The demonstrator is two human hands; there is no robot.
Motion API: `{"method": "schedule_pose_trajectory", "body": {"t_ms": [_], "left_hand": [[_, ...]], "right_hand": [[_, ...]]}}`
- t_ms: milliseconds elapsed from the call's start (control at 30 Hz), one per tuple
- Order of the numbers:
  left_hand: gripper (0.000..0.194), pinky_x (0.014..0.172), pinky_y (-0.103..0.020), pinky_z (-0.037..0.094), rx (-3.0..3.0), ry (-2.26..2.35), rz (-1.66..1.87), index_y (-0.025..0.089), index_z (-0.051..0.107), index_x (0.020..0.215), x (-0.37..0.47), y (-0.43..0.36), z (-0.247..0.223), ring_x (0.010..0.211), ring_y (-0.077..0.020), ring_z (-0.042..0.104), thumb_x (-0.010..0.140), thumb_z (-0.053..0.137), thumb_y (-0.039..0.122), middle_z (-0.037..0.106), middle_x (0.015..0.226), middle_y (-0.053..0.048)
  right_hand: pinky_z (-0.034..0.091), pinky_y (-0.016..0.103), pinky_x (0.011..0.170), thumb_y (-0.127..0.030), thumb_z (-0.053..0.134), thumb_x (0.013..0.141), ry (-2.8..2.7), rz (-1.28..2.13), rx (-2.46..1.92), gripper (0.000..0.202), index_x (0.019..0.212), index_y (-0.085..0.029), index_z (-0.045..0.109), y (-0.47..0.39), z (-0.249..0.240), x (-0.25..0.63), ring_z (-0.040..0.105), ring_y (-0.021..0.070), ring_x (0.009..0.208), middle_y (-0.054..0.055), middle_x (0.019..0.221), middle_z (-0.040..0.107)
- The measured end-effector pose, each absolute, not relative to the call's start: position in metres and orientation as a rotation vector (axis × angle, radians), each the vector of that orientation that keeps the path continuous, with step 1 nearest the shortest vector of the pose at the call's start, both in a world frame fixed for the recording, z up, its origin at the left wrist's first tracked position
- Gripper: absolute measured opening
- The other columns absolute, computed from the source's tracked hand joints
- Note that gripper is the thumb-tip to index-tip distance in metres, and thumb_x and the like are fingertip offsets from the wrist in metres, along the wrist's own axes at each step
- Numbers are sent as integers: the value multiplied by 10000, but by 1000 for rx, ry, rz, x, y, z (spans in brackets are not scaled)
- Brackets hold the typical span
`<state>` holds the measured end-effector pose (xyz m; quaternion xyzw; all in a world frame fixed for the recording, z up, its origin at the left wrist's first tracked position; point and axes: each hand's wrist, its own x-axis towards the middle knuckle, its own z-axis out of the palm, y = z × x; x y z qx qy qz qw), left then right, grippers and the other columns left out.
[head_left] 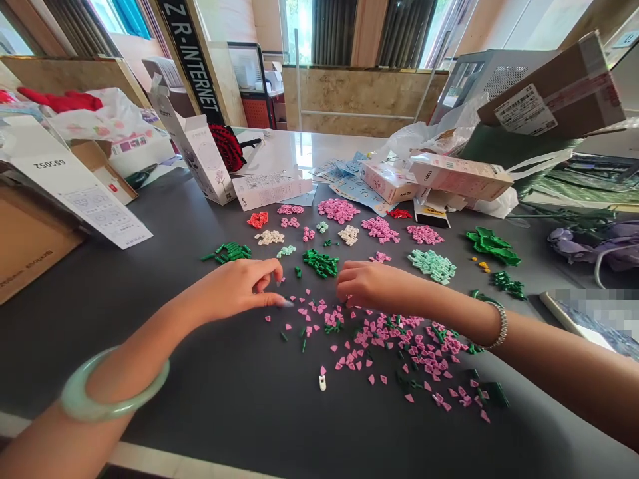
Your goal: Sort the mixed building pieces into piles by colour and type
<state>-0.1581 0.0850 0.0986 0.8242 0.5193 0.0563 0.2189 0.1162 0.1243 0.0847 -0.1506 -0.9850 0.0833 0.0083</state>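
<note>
Small pink toy-brick pieces (382, 329) lie scattered across the dark table, with green pieces among them. My left hand (244, 283) hovers at the left edge of this scatter, its thumb and curled index finger apart. A tiny pink spot shows by its fingertips; I cannot tell if it is a piece. Over the scatter's upper edge, my right hand (364, 283) has its fingers bent and pressed together. Its fingertips are partly hidden, and what they hold, if anything, does not show. Just behind and between the hands lies a heap of dark green pieces (321, 263).
Sorted piles stand farther back: pink flower pieces (338, 209), mint pieces (432, 265), cream pieces (269, 237) and green leaves (492, 246). A white piece (322, 382) lies near the front. Opened boxes (200, 159) and a brown carton (554, 93) stand around the edges.
</note>
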Motion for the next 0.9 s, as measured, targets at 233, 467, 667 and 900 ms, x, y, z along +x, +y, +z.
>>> {"method": "schedule_pose_trajectory", "body": {"t_ms": [233,467,667,900], "left_hand": [[346,509,-218,302,2248,1345,77,213,554,742,-154,83,98,553,-108,433,639,763,470,457,637,61],[417,510,-228,312,2301,1218,207,203,567,742,-145,77,95,533,-121,440,710,662,608,480,621,42],[664,526,-246,324,2382,1054,473,182,560,786,-149,77,92,523,-131,404,854,217,746,456,587,22],[682,546,-252,335,2421,1047,503,178,571,797,-150,75,92,535,-132,410,873,172,727,466,597,18]], "right_hand": [[420,291,645,-123,545,872,-2955,407,-624,78,887,-146,618,104,89,134,514,165,793,48,790,584],[438,305,703,-147,480,931,-2924,408,-449,181,961,-150,658,90,89,116,521,168,825,73,865,633],[430,295,687,-68,510,896,-3078,65,-194,205,783,-144,663,88,89,65,517,174,801,61,791,620],[413,295,703,-17,542,845,-3199,-84,-52,202,756,-158,657,91,88,47,533,158,786,30,748,616]]}}
